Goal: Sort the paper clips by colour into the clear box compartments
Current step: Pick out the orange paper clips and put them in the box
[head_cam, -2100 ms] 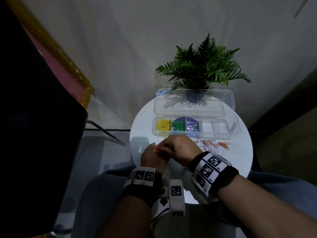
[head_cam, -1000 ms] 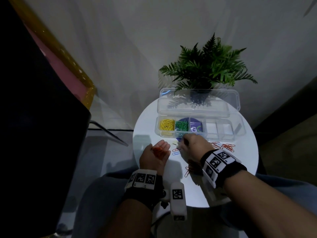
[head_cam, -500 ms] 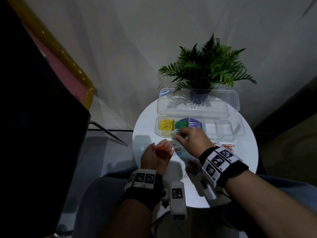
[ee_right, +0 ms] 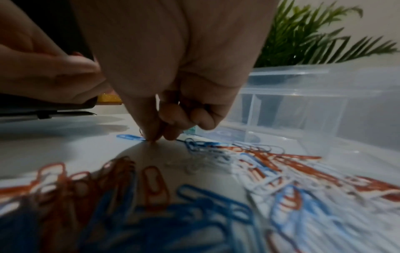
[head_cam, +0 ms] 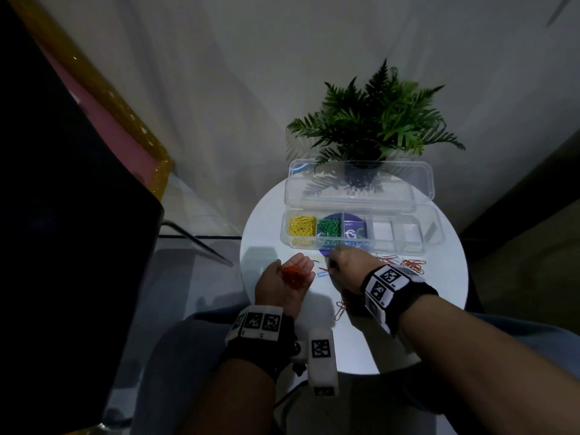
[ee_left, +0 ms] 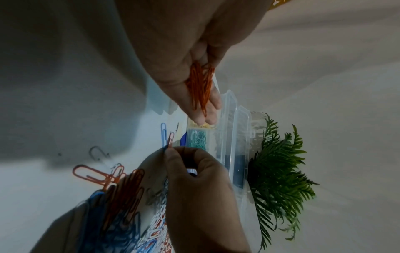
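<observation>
The clear box [head_cam: 408, 246] lies open across the round table, with yellow clips [head_cam: 302, 226] in its leftmost compartment and green clips [head_cam: 329, 227] in the one beside it. In front of it my left hand [head_cam: 298, 268] lies palm up, fingers straight, carrying a bunch of orange clips [ee_left: 200, 85]. Just to its right, my right hand [head_cam: 329, 269] is down on the tabletop. Its thumb and forefinger [ee_left: 171, 152] pinch the end of an orange clip [ee_left: 171, 139] that lies beside a blue clip [ee_left: 163, 131]. The other right fingers are curled under [ee_right: 201, 119].
Loose orange, blue and white clips [ee_right: 194, 196] spread over the white table [head_cam: 439, 309] under and right of my right wrist. A potted fern [head_cam: 376, 130] stands behind the box's raised lid [head_cam: 361, 186]. A dark chair fills the left side.
My right hand has come back from the box's green compartment down to the table, and now pinches a clip beside my left hand. The left hand stays palm up with its orange clips.
</observation>
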The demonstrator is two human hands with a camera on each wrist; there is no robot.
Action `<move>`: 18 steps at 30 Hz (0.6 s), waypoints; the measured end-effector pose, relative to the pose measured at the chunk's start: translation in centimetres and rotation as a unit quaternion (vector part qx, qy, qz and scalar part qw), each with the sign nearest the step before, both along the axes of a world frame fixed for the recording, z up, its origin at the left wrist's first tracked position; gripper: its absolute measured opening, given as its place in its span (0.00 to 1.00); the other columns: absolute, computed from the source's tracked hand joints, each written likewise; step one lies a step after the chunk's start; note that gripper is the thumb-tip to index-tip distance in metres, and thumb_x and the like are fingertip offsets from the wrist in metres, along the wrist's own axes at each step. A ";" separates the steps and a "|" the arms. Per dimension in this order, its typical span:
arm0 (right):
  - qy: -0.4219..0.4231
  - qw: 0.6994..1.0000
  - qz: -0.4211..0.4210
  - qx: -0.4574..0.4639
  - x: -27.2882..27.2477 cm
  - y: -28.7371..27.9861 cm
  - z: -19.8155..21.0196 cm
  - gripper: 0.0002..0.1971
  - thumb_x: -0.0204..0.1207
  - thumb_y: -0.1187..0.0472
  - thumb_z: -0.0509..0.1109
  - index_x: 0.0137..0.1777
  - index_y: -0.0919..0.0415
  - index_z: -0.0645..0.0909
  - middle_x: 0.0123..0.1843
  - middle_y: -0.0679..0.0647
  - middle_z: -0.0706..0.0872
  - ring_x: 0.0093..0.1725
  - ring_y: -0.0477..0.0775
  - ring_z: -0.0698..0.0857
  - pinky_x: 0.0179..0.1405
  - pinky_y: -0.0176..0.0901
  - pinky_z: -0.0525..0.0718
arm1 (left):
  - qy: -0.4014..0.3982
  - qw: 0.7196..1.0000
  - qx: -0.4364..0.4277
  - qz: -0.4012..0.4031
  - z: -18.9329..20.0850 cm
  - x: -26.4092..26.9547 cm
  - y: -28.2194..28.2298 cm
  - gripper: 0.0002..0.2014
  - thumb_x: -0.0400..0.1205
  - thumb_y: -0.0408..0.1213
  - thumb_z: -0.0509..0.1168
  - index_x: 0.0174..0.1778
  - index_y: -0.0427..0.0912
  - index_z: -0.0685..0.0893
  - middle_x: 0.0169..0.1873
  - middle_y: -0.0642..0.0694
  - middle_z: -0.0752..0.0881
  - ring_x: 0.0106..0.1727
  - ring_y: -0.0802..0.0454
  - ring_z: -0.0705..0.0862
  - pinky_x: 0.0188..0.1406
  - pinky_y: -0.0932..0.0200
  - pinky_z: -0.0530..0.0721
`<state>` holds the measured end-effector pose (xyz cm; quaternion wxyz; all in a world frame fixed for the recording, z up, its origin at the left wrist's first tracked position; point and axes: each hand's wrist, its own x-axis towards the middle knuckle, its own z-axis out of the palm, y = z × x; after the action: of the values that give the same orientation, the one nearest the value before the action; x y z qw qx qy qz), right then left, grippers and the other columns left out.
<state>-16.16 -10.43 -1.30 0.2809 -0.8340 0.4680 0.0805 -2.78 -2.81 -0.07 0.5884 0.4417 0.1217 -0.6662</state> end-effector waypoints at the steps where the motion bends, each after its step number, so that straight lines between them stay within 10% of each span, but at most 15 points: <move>1: -0.013 1.000 -0.011 -0.006 -0.3 0.2 0.3 0.09 0.78 0.62 0.61 0.51 0.62 0.81 0.56 0.61 0.82 0.56 0.60 0.82 0.56 0.44 0.77 | -0.007 1.000 0.008 0.000 -0.1 -0.1 0.0 0.22 0.87 0.41 0.42 0.43 0.33 0.78 0.36 0.39 0.83 0.37 0.48 0.84 0.43 0.58 0.77; 6: -0.113 0.990 -0.075 -0.045 -3.0 1.2 1.8 0.03 0.73 0.64 0.63 0.40 0.61 0.78 0.40 0.60 0.85 0.42 0.61 0.82 0.41 0.42 0.75 | -0.015 1.000 0.024 0.014 0.2 -0.5 0.3 0.22 0.88 0.40 0.44 0.43 0.31 0.80 0.29 0.38 0.88 0.41 0.45 0.84 0.49 0.54 0.78; 13: 0.006 1.000 0.016 0.006 -4.5 3.0 1.7 0.12 0.75 0.64 0.63 0.47 0.60 0.89 0.53 0.58 0.87 0.54 0.59 0.85 0.56 0.47 0.82 | -0.008 0.999 0.049 0.011 0.9 -1.5 1.0 0.23 0.88 0.40 0.43 0.58 0.27 0.78 0.47 0.37 0.81 0.64 0.42 0.77 0.65 0.52 0.69; 18: 0.022 0.997 -0.055 -0.046 -5.2 2.8 0.3 0.08 0.71 0.63 0.68 0.46 0.57 0.87 0.53 0.55 0.83 0.54 0.61 0.85 0.51 0.46 0.83 | 0.002 0.999 0.049 0.017 1.1 -1.7 1.2 0.22 0.88 0.40 0.43 0.39 0.31 0.76 0.39 0.39 0.78 0.41 0.46 0.78 0.49 0.56 0.73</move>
<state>-21.33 -7.68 -1.01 0.2360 -0.8167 0.5229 0.0621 -4.45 -1.64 1.05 0.5769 0.4671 0.1629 -0.6500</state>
